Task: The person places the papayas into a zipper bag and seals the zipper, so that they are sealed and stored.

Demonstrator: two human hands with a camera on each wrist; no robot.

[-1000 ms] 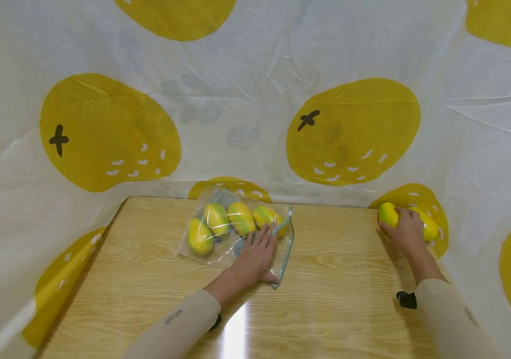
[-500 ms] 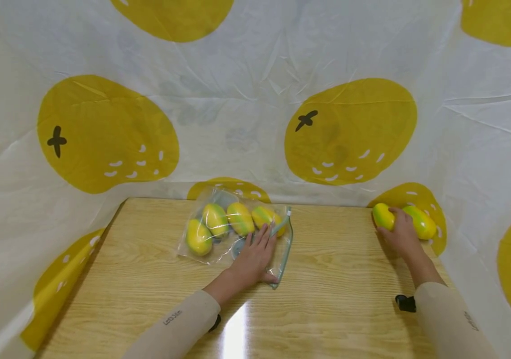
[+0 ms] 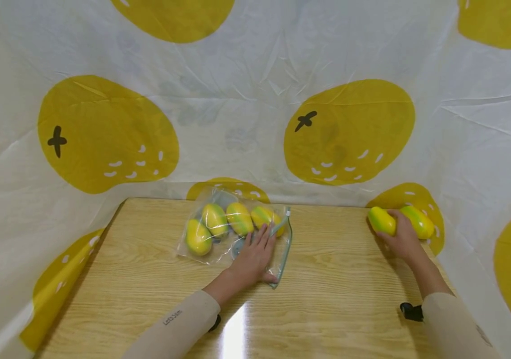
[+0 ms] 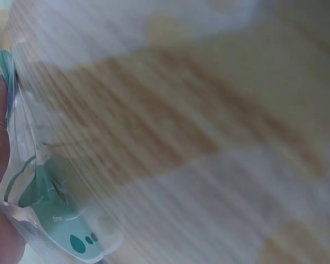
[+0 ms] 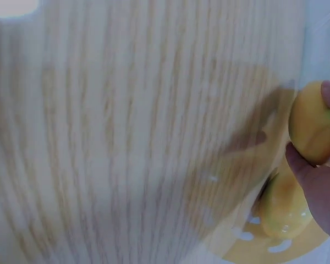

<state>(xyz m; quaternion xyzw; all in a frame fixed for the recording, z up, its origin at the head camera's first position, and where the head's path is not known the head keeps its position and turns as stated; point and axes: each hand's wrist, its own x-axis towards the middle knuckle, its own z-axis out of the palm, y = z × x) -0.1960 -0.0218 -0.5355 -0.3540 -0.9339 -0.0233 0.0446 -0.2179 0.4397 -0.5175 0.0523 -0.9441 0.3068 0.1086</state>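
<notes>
My left hand [image 3: 252,260] rests on a clear zip bag [image 3: 219,255], its fingers stretched out near the green zip edge. Inside the bag lie several yellow-green mangoes [image 3: 199,237]. The left wrist view catches part of that hand beside the bag's green print [image 4: 55,209]. At the far right, my right hand [image 3: 405,238] grips a mango [image 3: 382,221] between thumb and fingers. Another mango [image 3: 418,222] lies just behind that hand, to its right. In the right wrist view, the held mango [image 5: 313,124] is lifted off the table, above the other mango [image 5: 283,206].
A wooden table [image 3: 327,279] spreads under both hands. White cloth [image 3: 242,134] printed with large yellow fruit shapes hangs behind the table and along both sides. A dark wrist device [image 3: 411,312] shows by the right sleeve.
My right hand has tilted and shifted the gripped mango slightly left, apart from the other mango, which shows more fully now. The left hand and bag have stayed put.
</notes>
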